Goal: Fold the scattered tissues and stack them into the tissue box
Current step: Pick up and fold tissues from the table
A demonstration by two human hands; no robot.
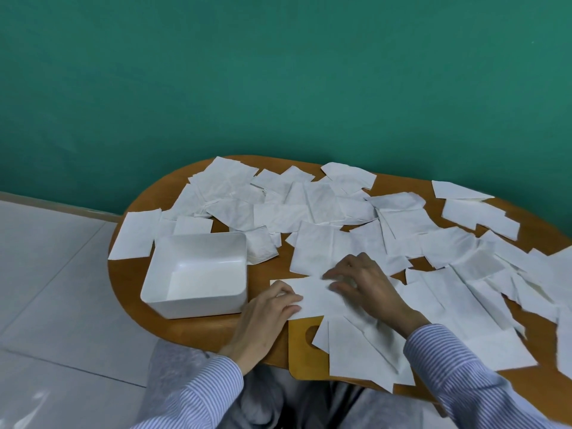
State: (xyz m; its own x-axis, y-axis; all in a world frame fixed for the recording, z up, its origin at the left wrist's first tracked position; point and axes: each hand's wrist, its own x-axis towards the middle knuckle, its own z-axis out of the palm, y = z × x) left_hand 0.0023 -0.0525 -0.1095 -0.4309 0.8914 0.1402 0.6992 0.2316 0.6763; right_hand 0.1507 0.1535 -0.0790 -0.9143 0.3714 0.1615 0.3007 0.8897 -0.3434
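One tissue (312,297) is pressed flat on the wooden table (198,331) — left hand (266,317) fingers curled at its left edge, right hand (368,283) fingers spread on top. Tissue box (198,274) is seen just left, open — scattered tissues (309,209) beyond.

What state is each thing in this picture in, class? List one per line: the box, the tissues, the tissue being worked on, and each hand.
tissue box: open-topped, empty, upright on the table.
scattered tissues: loose, mostly unfolded, overlapping across the table.
tissue under the hands: flat, being pressed down.
left hand: fingers on the tissue's left edge.
right hand: fingers spread, pressing the tissue.
table: largely covered by tissues.
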